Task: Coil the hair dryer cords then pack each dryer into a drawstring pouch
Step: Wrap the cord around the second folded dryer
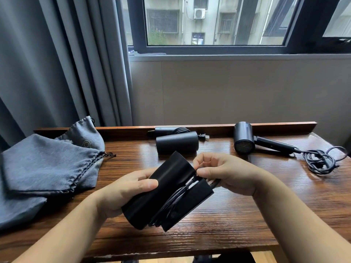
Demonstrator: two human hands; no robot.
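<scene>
My left hand (125, 188) grips a folded black hair dryer (161, 188) above the wooden table (247, 205); its cord (176, 198) is bundled between barrel and handle. My right hand (224, 171) pinches the cord end at the dryer's upper right. A second folded dryer (177, 142) with a coiled cord and plug lies at the back middle. A third dryer (245, 138), unfolded, lies at the back right with its cord (321, 160) in a loose pile. Grey drawstring pouches (47, 164) are stacked at the left.
A raised wooden lip (275, 125) runs along the table's far edge, against the wall under a window. Grey curtains (57, 63) hang at the left behind the pouches.
</scene>
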